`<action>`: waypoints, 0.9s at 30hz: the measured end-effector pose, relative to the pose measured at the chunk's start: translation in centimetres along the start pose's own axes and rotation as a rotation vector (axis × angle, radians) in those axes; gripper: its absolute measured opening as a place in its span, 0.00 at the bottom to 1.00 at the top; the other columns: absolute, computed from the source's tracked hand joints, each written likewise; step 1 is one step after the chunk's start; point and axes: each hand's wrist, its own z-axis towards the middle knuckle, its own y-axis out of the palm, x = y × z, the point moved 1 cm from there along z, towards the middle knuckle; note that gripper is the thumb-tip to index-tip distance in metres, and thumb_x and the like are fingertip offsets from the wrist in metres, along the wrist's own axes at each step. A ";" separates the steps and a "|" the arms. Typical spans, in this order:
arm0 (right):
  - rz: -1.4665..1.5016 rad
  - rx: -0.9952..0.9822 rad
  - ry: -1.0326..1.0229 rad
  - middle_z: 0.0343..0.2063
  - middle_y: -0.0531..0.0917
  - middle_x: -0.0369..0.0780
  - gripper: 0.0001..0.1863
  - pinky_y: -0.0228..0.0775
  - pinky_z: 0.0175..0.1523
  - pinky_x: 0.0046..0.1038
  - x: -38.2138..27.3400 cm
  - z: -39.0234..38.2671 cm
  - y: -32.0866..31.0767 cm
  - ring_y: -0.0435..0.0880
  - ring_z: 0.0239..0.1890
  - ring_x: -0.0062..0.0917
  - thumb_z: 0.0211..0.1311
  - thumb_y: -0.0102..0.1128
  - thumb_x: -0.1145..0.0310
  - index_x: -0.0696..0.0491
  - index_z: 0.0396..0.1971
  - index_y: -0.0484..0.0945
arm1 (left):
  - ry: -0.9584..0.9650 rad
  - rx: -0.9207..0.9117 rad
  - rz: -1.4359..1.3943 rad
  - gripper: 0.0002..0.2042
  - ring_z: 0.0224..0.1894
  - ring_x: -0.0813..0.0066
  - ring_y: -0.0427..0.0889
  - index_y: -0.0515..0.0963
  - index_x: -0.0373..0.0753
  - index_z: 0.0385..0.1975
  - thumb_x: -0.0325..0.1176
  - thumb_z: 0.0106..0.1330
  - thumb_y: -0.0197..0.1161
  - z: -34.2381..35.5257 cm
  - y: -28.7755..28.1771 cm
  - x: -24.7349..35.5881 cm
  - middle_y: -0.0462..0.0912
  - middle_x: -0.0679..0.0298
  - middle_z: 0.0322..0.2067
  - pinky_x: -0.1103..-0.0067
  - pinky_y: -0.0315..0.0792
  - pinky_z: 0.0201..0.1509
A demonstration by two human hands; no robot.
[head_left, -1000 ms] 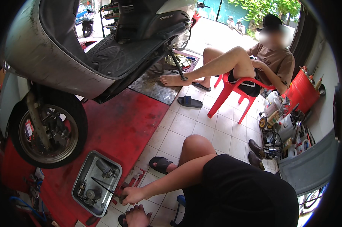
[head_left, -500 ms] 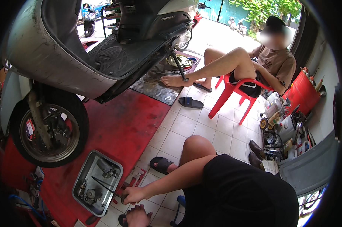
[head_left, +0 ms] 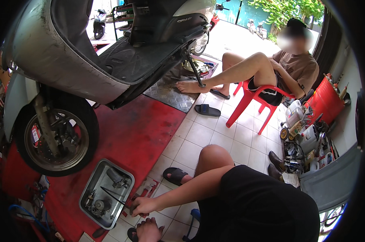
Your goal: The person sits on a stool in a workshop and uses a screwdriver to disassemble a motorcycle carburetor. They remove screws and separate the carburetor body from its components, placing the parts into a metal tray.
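My right hand (head_left: 144,206) is closed around the end of a thin dark rod-like tool (head_left: 113,195), which slants over a rectangular metal tray (head_left: 82,198). Inside the tray lie a round metal engine part, perhaps a carburetor (head_left: 101,205), a grey metal part with a tubular body (head_left: 118,178) and small fittings (head_left: 90,196). Whether the tool's tip touches any of them I cannot tell. Just below, at the lower edge, my left hand (head_left: 149,231) shows its back, fingers slightly bent and apart, with nothing seen in it.
The tray rests on a red platform (head_left: 138,125) beside a scooter's front wheel (head_left: 57,137). Another person (head_left: 297,66) sits on a red plastic chair (head_left: 251,103), a bare foot near the scooter stand. Slippers (head_left: 208,110), dark shoes (head_left: 276,165) and cluttered containers (head_left: 309,137) stand on the tiles.
The whole view has shifted a little, so most things sit slightly farther right. My right hand keeps its hold on the tool, and my left hand has hardly moved.
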 end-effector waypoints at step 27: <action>0.173 -0.016 0.096 0.23 0.78 0.36 0.13 0.68 0.27 0.24 -1.0 -0.8 -0.3 0.76 0.22 0.20 0.57 0.63 0.61 0.57 0.34 0.78 | -0.035 -0.074 -0.038 0.22 0.46 0.50 0.81 0.74 0.37 0.50 0.47 0.63 0.63 0.0 -1.1 0.4 0.82 0.50 0.44 0.62 0.76 0.49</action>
